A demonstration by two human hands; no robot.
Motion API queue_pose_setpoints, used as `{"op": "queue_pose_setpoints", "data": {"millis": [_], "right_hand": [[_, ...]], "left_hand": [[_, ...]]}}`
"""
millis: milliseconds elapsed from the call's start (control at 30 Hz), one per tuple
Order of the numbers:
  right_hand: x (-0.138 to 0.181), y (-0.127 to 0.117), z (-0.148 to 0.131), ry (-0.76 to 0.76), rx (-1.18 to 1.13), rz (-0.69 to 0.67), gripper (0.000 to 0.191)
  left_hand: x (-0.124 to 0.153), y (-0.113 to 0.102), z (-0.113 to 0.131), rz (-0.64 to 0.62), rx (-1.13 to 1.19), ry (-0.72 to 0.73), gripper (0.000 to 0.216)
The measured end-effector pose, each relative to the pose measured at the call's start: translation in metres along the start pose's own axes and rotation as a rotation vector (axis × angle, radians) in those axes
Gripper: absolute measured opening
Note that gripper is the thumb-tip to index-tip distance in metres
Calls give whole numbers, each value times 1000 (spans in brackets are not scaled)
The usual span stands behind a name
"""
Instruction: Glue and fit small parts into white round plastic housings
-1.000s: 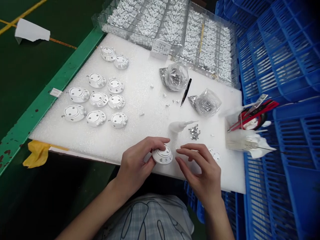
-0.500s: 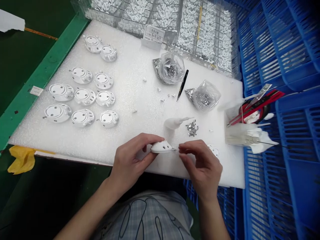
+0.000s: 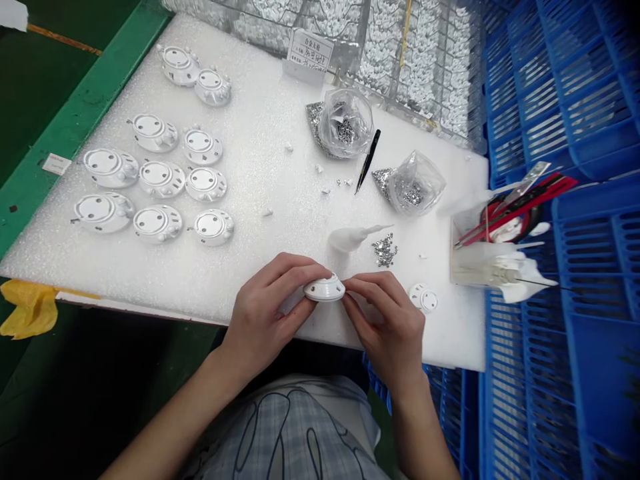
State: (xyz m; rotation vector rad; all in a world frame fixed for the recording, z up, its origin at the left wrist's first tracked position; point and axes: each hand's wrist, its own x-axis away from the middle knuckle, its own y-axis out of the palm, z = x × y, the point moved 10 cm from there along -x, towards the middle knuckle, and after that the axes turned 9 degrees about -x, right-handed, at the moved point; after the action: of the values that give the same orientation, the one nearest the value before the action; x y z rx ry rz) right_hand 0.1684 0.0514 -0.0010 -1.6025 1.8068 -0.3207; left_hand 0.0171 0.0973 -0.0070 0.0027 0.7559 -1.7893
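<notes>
My left hand [image 3: 267, 310] is closed around a round white plastic part [image 3: 325, 289], held just above the near edge of the white foam sheet [image 3: 280, 200]. My right hand [image 3: 387, 327] pinches the same part from its right side with thumb and fingertips. A smaller white part [image 3: 423, 298] lies on the foam right of my right hand. Beyond the hands lie a white glue bottle [image 3: 353, 238] on its side and a small heap of shiny metal bits [image 3: 384, 249].
Several finished white round parts [image 3: 155, 177] lie in rows at the left. Two clear bags of metal bits [image 3: 345, 127] [image 3: 413, 187] and black tweezers [image 3: 368, 161] lie mid-sheet. Clear compartment trays [image 3: 390, 47] stand behind. Blue crates [image 3: 565, 100] and a tool container [image 3: 493, 250] are right.
My right hand closed in on the white part and now grips its right side. The part turned from edge-on toward level. The view shifted slightly, so everything sits a little higher.
</notes>
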Motion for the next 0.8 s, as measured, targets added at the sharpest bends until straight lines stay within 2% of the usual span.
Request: {"op": "queue_pose_setpoints", "data": {"millis": [67, 133, 267, 367, 567, 700, 800], "right_hand": [[-1, -3, 9, 76, -92, 11, 15], [-2, -7, 12, 91, -76, 23, 12], [-5, -5, 1, -46, 75, -48, 12], [-7, 1, 0, -50, 43, -141, 17], [-9, -4, 15, 95, -84, -124, 16], [-3, -11, 32, 289, -313, -17, 12], [1, -13, 35, 348, -492, 46, 15]], "left_hand": [[1, 0, 0, -11, -2, 5, 21], [1, 1, 2, -37, -3, 24, 22], [2, 1, 3, -45, -9, 33, 21], [1, 1, 0, -35, 0, 10, 21], [-1, 2, -1, -54, 3, -4, 20], [0, 4, 0, -95, 4, -12, 22], [1, 7, 1, -128, -13, -3, 24]]}}
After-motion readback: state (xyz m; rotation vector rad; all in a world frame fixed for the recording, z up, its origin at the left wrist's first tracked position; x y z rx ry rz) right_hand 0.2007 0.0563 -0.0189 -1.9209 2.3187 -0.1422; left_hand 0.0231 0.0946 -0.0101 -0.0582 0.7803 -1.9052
